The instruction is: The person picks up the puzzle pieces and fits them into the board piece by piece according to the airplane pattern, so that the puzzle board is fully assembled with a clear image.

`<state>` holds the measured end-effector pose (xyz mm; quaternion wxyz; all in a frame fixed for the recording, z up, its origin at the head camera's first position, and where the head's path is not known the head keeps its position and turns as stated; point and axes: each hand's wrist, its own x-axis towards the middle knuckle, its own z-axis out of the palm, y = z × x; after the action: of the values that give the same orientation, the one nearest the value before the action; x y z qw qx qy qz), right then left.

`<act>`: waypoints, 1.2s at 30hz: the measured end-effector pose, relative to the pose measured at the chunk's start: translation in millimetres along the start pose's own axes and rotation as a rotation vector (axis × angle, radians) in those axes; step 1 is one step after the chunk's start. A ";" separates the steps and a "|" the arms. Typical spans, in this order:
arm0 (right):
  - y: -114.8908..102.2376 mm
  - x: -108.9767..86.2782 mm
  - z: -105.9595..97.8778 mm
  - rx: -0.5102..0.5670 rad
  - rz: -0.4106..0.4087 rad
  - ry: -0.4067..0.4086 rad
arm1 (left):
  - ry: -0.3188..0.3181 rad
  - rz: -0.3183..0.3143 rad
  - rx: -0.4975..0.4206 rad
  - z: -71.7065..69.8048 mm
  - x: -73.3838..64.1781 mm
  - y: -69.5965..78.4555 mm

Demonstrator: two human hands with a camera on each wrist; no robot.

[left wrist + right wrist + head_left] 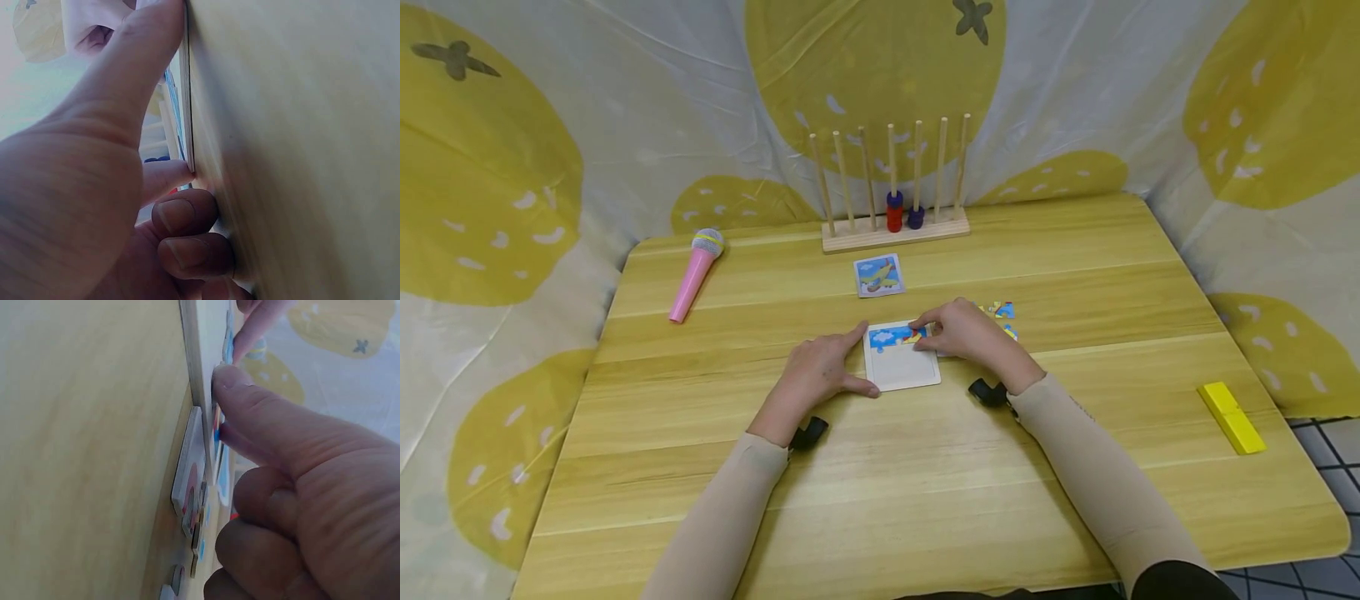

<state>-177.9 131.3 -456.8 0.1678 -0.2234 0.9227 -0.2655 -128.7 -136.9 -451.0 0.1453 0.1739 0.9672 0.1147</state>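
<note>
Puzzle tray [901,369] flat on the table [880,492], left hand [818,367] gripping it at the two left corners, right hand [962,331] pinching a puzzle piece [914,337] at the tray's upper right

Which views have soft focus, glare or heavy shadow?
Head: evenly lit, clear outline on the white square puzzle tray, soft shadows beside both beige fabric sleeves; left wrist: upper left washed out pale, yellow wood-grain table blurred, dark shadow beside the tray's edge; right wrist: table grain soft, yellow-and-white cloth backdrop pale and hazy.
</note>
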 end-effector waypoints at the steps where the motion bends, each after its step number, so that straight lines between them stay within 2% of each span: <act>1: 0.5 -0.1 0.2 -0.003 -0.003 0.005 | -0.002 -0.001 -0.001 -0.1 -0.2 0.2; 11: 0.1 -1.9 -1.5 -0.036 -0.017 0.001 | -0.019 -0.020 -0.026 -0.8 -1.0 0.5; 16: 5.1 -3.2 -9.2 0.083 0.032 -0.009 | -0.019 -0.022 -0.032 -0.4 -0.9 0.3; 19: 15.9 -7.3 -21.2 0.171 0.085 0.037 | -0.018 -0.018 -0.042 0.1 -0.3 0.3; 22: 30.5 -12.6 -32.9 0.204 0.131 0.107 | -0.018 -0.016 -0.046 -0.4 -0.2 0.5; 24: 41.1 -15.0 -37.2 0.204 0.153 0.122 | -0.019 -0.017 -0.044 -1.1 0.0 0.9; 29: 56.7 -18.3 -38.5 0.251 0.184 0.073 | -0.022 -0.024 -0.042 -2.2 -0.3 1.7; 36: 57.3 -18.9 -32.6 0.302 0.189 0.033 | -0.022 -0.029 -0.047 -1.2 -0.1 2.2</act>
<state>-194.4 197.8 -459.3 0.2084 -0.1037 0.8918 -0.3880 -128.3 -135.1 -449.3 0.1618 0.1579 0.9649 0.1335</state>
